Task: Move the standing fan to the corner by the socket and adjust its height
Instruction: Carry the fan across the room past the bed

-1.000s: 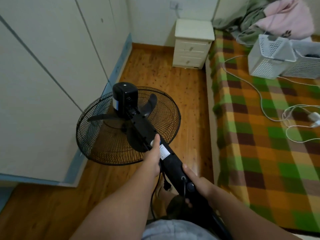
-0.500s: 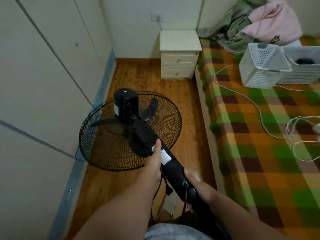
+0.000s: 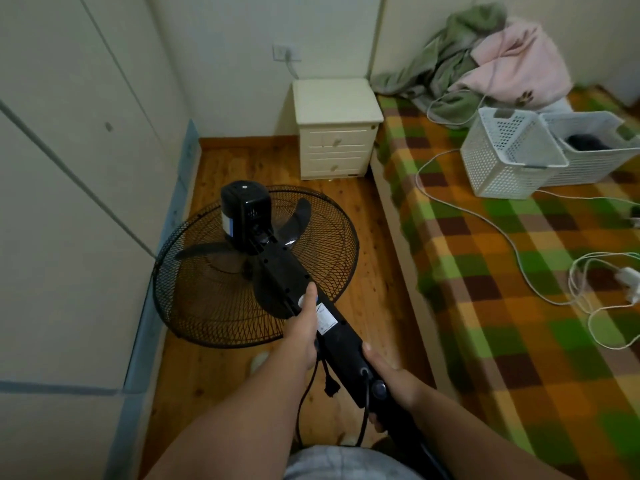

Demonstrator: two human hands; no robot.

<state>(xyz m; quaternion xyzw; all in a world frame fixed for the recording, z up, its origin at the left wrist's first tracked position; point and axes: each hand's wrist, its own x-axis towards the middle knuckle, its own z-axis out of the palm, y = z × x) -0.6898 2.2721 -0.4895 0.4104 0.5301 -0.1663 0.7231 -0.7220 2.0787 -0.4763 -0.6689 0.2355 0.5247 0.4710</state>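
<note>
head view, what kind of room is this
Most likely a home bedroom. A bed with a checked cover fills the right side, with crumpled blankets at its head. A small white bedside cabinet stands next to it, and tall wardrobe doors line the left.

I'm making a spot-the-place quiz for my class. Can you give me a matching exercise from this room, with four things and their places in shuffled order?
Things
1. standing fan
2. wall socket
3. white baskets
4. bedside cabinet

Places
A. on the plaid bed cover
B. gripped by the left hand and right hand
C. on the wooden floor, beside the bed
D. up on the wall, above the bedside cabinet

Pairs: 1-B, 2-D, 3-A, 4-C
</note>
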